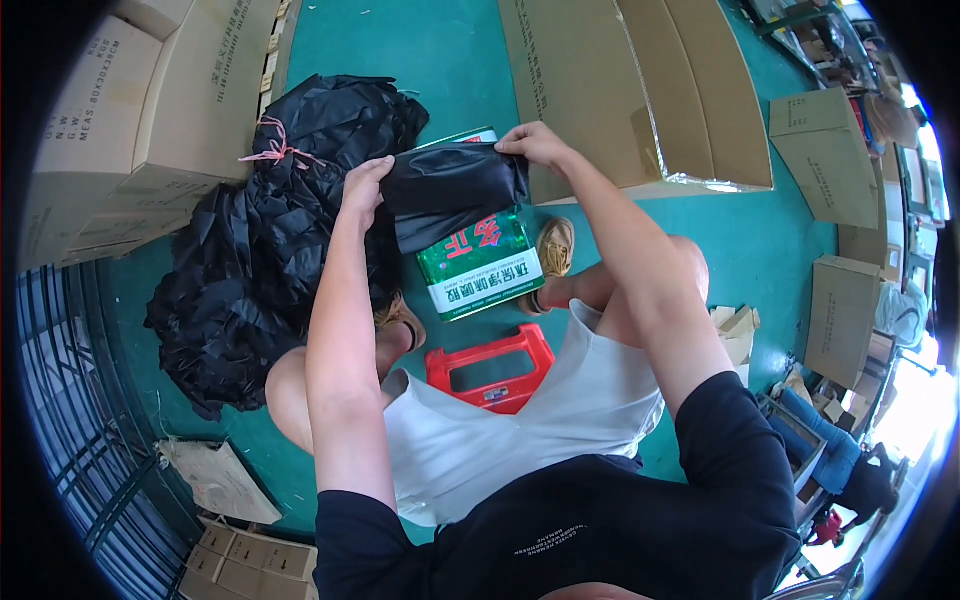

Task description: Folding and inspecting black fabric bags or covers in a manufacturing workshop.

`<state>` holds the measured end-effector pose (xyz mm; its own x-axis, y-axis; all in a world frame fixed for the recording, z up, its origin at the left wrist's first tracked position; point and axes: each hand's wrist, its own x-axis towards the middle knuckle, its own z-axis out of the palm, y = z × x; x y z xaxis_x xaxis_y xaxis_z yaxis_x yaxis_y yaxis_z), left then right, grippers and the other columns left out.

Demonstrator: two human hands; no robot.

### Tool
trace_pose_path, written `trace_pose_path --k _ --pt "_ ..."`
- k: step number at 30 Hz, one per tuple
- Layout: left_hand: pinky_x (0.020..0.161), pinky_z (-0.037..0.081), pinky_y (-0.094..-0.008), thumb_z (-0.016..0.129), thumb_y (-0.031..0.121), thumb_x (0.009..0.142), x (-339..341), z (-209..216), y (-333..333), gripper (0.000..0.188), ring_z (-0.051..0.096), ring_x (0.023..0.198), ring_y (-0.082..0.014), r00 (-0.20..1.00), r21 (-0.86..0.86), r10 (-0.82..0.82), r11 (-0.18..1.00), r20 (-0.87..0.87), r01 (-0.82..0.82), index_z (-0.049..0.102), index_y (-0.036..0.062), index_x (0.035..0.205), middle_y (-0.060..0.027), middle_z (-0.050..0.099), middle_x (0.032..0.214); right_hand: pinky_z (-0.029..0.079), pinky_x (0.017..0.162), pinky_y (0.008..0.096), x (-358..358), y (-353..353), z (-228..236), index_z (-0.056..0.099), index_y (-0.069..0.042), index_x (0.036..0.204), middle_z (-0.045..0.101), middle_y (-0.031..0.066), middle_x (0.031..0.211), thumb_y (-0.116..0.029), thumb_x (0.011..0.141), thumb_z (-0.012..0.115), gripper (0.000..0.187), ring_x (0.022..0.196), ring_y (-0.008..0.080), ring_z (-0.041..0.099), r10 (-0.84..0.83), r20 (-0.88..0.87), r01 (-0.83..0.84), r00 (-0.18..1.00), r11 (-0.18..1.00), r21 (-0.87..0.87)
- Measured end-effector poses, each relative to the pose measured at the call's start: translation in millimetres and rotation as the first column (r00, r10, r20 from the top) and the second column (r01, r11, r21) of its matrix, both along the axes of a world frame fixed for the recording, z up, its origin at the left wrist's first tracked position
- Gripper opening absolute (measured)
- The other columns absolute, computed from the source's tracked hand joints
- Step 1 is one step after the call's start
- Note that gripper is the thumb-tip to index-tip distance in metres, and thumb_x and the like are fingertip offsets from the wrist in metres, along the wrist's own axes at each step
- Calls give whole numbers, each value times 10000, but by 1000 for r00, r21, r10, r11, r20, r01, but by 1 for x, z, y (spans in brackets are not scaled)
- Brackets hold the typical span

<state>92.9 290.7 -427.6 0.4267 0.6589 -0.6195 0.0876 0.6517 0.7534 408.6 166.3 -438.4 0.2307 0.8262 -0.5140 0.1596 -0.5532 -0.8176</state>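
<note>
Bag (452,190) between both hands' grips

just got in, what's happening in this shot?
A seated person holds a black plastic bag stretched between both hands: left hand on one edge, right hand on the other. The bag covers the top of a green tin can standing on the teal floor between their feet. A heap of black bags lies to the left, cardboard boxes around, a red stool under the person.

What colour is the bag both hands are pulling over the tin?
Black bag, over a green tin; head view.
</note>
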Motion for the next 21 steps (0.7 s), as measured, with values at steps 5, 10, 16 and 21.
trace_pose_path --k 5,10,16,21 --pt "755 487 -265 706 257 922 -5 -59 35 253 630 791 -121 918 442 36 883 -396 156 737 7 948 -39 717 868 527 755 357 -22 50 -19 664 -46 791 708 107 826 -290 704 889 343 812 203 668 -219 262 208 940 976 68" --pt "887 506 -381 757 321 809 27 -65 43 317 702 945 -303 785 410 144 900 -603 149 773 24 920 -189 738 963 562 800 401 -7 63 -53 699 -25 873 732 154 927 -337 690 895 412 906 236 712 -252 440 356 862 919 -170" --pt "931 488 -425 737 301 716 20 -83 69 457 649 1093 -416 638 272 94 944 -764 186 735 -64 992 -284 690 1107 614 702 433 -12 70 -79 653 84 1102 714 191 1009 -223 764 855 500 811 284 729 -628 -220 518 746 756 -402" --pt "965 479 -434 728 354 744 17 -95 73 514 638 1133 -399 550 174 -23 937 -835 303 724 -56 1053 -279 675 1163 616 708 450 -11 63 -105 646 49 1150 707 195 1026 -251 799 839 501 825 285 724 -714 -251 559 654 679 -475"
